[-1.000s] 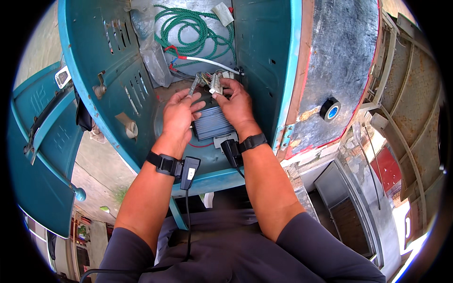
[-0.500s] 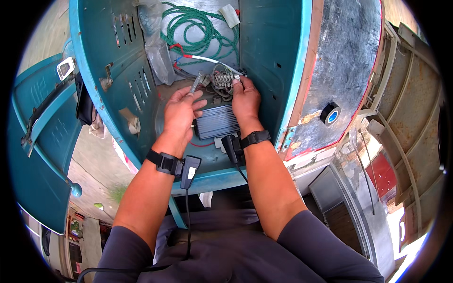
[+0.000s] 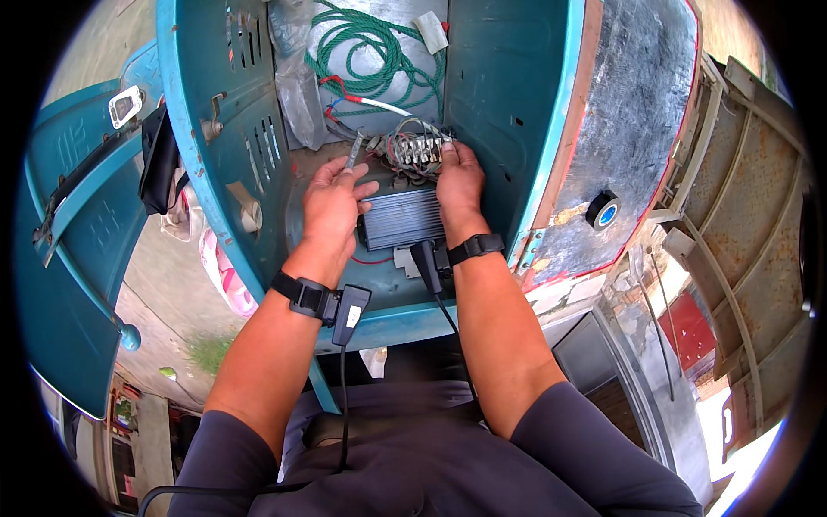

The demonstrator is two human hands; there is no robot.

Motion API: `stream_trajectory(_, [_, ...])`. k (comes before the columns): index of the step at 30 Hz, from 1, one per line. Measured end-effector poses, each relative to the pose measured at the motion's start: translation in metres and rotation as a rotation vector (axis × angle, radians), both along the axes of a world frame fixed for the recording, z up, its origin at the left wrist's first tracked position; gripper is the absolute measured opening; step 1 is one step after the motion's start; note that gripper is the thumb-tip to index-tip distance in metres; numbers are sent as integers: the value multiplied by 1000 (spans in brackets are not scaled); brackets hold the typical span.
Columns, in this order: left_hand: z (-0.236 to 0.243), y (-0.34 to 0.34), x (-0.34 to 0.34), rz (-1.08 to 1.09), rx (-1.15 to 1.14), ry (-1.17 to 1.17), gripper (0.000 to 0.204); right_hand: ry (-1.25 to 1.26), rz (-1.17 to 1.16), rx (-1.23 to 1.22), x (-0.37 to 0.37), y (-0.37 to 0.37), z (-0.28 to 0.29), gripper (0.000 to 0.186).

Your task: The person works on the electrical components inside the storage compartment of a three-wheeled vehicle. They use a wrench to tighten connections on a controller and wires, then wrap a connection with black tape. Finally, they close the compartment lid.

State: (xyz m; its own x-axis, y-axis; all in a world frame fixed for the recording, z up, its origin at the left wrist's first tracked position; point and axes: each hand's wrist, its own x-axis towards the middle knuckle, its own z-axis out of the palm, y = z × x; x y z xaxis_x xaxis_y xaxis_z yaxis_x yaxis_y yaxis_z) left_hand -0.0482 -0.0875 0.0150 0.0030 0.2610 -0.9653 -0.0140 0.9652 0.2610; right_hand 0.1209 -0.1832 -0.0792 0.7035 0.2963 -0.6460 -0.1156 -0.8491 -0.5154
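Both my hands reach into a teal metal cabinet [image 3: 349,332]. Between its thumb and fingers my left hand [image 3: 332,198] pinches a slim, pale, translucent stick-like tool [image 3: 356,148] pointing up; its exact kind is unclear. My right hand [image 3: 462,183] is closed at the right end of a terminal block [image 3: 417,151] with a row of metal contacts, thumb on top. Grey wires bunch around the block. A white cable [image 3: 383,105] with red and blue ends runs down toward it. Just below lies a finned grey metal box [image 3: 401,220].
Coiled green rope [image 3: 366,52] and a clear plastic bag [image 3: 300,103] lie deeper in the cabinet. Its teal door [image 3: 82,250] hangs open at left. A roll of black tape [image 3: 603,209] rests on the metal-topped surface at right. Black cables trail from both wristbands.
The terminal block has turned so its row of contacts shows more plainly, with my right hand at its end. My left hand keeps its hold on the tool. The whole view has shifted slightly.
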Motion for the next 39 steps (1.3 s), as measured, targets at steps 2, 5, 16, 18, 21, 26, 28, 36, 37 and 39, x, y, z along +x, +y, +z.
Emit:
stream_trajectory(2, [1,0,0,5,1,3,35,2,-10,22,0,-2,-2,32])
stream_trajectory(5, [2,1,2,3,8,16,35,0,1,47,-1,-3,-2,31])
stream_trajectory(16, [0,9,11,263,-2,-83,34,-79,227,64,-12,9,38,27])
stream_trajectory(18, [-4,10,14,268,-20,-149,31,-54,243,52,-13,11,43,27])
stream_trajectory(21, [-15,14,17,252,-73,-206,26,-67,304,73,-15,10,48,27])
stream_trajectory(26, [-31,25,29,109,-146,-104,8,-61,334,112,-16,10,53,26])
stream_trajectory(28, [-33,31,40,81,-161,-67,8,-56,339,117,-16,10,54,26])
stream_trajectory(36, [-58,36,46,-36,-206,-114,18,-83,401,130,-16,8,56,25])
stream_trajectory(37, [-60,37,45,-24,-217,-130,18,-89,404,134,-17,7,56,25])
stream_trajectory(39, [-61,35,43,-11,-213,-154,17,-104,388,135,-18,8,55,25])
